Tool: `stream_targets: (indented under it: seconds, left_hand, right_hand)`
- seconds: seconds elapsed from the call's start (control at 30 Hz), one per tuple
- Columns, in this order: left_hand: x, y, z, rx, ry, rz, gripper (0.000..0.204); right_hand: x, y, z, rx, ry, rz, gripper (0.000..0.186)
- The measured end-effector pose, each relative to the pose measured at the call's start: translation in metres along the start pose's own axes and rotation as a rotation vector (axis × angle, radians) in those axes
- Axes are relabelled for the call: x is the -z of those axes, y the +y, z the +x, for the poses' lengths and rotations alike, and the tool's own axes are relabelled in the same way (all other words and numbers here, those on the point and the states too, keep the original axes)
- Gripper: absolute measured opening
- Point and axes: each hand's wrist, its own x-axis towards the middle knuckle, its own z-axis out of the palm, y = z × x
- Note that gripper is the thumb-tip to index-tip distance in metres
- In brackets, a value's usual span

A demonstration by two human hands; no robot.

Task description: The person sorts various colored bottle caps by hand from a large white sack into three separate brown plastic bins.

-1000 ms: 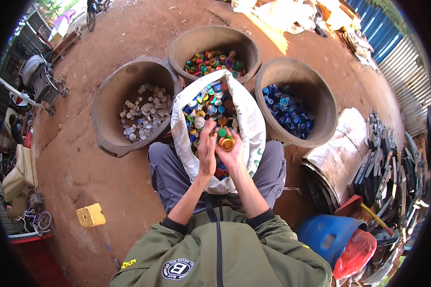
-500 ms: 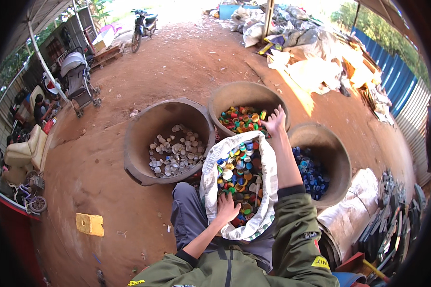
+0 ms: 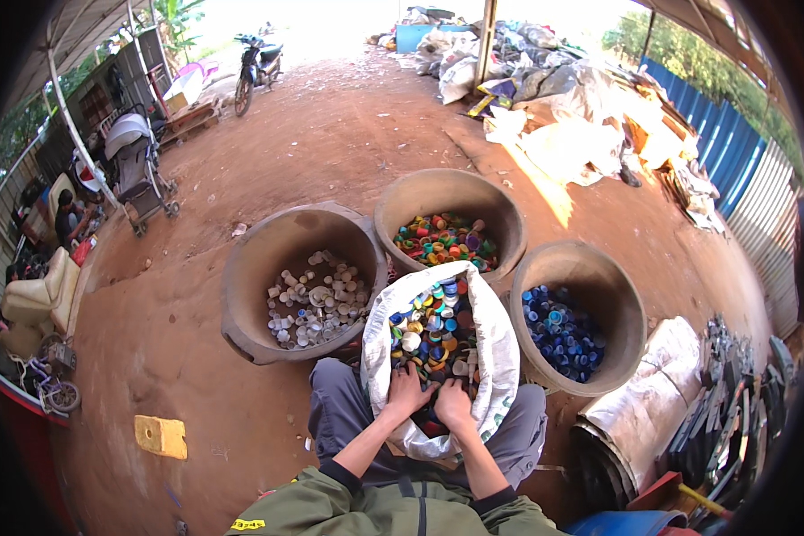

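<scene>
A white woven sack (image 3: 377, 357) stands between my knees, its rim rolled back and its inside full of mixed coloured bottle caps (image 3: 438, 326). Both hands are down in the near part of it. My left hand (image 3: 407, 393) rests on the caps with its thumb apart from its fingers. Close beside it, my right hand (image 3: 454, 406) has its fingers curled down into the caps; the tips are hidden, so what they grip does not show. Around the sack stand three round tubs: one with white caps (image 3: 317, 304), one with red, yellow and green caps (image 3: 442, 239), one with blue caps (image 3: 558, 335).
A yellow block (image 3: 161, 437) lies on the dirt floor at left. Rolled sheeting (image 3: 643, 393) and a pile of dark strips (image 3: 728, 402) lie at right. Farther off are a stroller (image 3: 136, 165), a motorbike (image 3: 257, 70), heaped bags (image 3: 572, 134) and a seated person (image 3: 67, 219).
My right hand has come back from the multicoloured tub into the sack, beside my left hand. The left hand stays in the caps. The whole view has shifted slightly.
</scene>
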Motion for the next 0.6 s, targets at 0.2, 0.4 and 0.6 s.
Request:
stream_targets:
  seconds: [0.2, 0.4, 0.6]
  left_hand:
    - [0.001, 0.000, 0.002, 0.054, -0.101, -0.228, 0.104]
    - [-0.019, -0.029, 0.013, 0.159, -0.120, -0.721, 0.090]
    - [0.003, -0.007, 0.007, 0.518, -0.273, -1.727, 0.031]
  right_hand:
    - [-0.031, 0.007, 0.003, 0.061, 0.192, 0.262, 0.076]
    - [-0.028, 0.008, 0.010, -0.096, 0.062, 0.651, 0.058]
    - [-0.002, -0.001, 0.005, -0.057, 0.069, 1.221, 0.038]
